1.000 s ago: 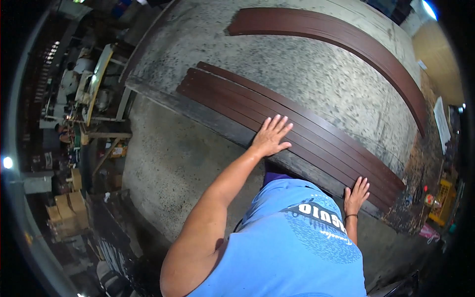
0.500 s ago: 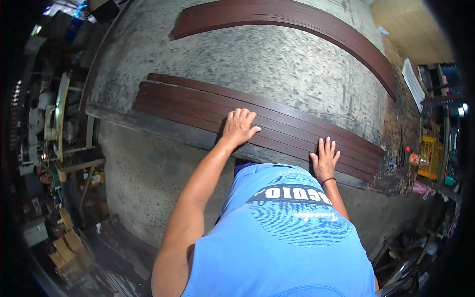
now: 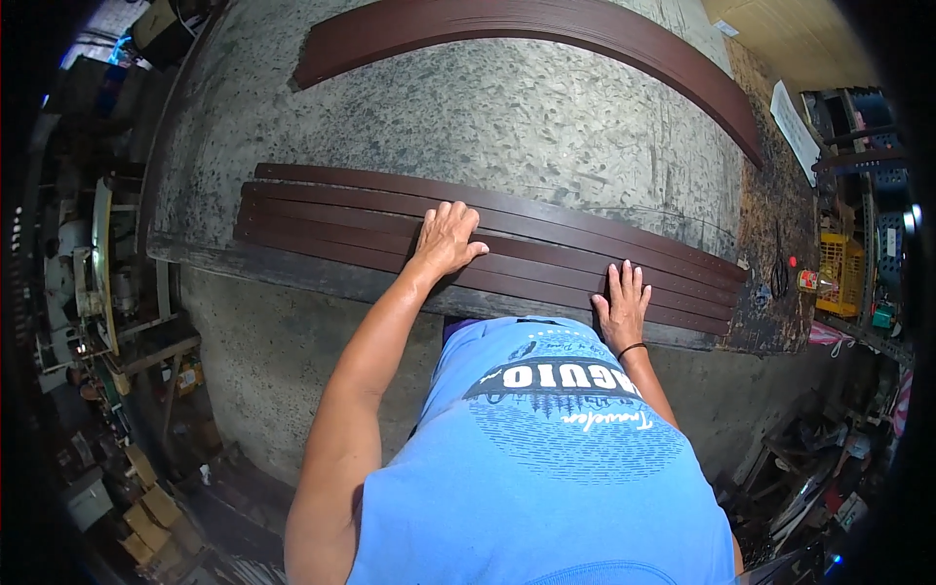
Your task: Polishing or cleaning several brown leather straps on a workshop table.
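Several long dark brown strips (image 3: 556, 255), like belt straps with small holes at their ends, lie side by side along the near edge of the worktable. My left hand (image 3: 448, 240) rests palm down across the middle of them, fingers extended and thumb out to the side. Toward their right end, my right hand (image 3: 624, 302) lies flat on the nearer strips with its fingers spread. Narrow gaps show between some strips, wider toward the left end. Neither hand is wrapped around anything.
A wide bundle of similar brown strips (image 3: 526, 21) curves across the far side of the mottled grey worktable (image 3: 370, 122). At the right stand a yellow plastic basket (image 3: 840, 273) and a white sheet (image 3: 795, 132). A cardboard box (image 3: 790, 39) sits at the far right.
The strips under my hands have shifted apart, opening gaps between them on the left. My hands remain flat on them. The whole view has turned slightly.
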Demonstrator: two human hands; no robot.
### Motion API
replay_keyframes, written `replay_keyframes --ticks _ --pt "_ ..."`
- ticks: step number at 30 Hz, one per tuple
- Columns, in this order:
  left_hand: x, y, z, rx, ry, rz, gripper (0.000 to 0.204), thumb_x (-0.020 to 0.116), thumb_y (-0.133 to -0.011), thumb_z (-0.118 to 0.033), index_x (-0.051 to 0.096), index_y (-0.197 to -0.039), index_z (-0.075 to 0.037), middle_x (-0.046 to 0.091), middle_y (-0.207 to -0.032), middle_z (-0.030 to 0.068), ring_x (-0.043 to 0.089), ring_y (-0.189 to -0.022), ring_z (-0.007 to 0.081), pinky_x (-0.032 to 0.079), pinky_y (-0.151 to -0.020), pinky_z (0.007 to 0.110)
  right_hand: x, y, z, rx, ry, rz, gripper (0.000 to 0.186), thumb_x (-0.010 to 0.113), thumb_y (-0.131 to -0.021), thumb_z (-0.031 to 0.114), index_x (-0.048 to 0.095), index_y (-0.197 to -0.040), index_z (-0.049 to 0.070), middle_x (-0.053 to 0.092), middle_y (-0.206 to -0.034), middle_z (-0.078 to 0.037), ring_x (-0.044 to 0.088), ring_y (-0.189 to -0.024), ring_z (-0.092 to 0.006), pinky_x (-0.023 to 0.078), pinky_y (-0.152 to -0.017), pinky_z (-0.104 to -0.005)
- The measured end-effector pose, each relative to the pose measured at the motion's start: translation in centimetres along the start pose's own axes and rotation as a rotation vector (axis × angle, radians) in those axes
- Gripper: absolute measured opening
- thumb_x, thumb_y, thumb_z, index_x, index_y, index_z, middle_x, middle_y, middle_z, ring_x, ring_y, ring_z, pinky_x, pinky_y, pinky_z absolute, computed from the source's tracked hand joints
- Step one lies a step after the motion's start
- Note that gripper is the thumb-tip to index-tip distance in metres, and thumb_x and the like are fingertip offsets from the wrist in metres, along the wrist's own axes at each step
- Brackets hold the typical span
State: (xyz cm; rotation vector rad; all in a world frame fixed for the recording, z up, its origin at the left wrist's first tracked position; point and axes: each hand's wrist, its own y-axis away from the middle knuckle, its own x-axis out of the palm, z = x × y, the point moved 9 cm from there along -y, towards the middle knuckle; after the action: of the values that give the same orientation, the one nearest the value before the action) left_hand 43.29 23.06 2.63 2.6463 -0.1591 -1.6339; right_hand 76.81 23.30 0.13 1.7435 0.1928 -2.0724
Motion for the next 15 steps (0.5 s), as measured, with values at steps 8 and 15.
replay_keyframes --ticks 8,15 --pt "1.6 1.4 -2.8 0.268 -0.187 -0.031 0.048 0.067 -0.085 -0.011 0.061 -0.129 -0.03 0.056 -0.096 0.0031 0.053 -0.089 0.023 0.042 -0.08 0.038 0.2 -0.1 0.3 0.021 0.004 0.003 0.07 0.063 -0.091 0.035 0.034 -0.151 0.014 0.025 -0.159 -0.017 0.02 -0.146 -0.0396 0.013 -0.114 -0.0627" --pt "1.0 1.7 -1.8 0.314 0.015 -0.18 0.034 0.069 -0.085 -0.015 0.065 -0.118 -0.02 0.057 -0.091 0.0047 0.056 -0.089 0.0246 0.045 -0.08 0.037 0.4 -0.1 -0.1 0.02 0.008 0.025 0.07 0.062 -0.091 0.036 0.033 -0.152 0.015 0.024 -0.16 -0.015 0.019 -0.147 -0.0378 0.013 -0.115 -0.0617"
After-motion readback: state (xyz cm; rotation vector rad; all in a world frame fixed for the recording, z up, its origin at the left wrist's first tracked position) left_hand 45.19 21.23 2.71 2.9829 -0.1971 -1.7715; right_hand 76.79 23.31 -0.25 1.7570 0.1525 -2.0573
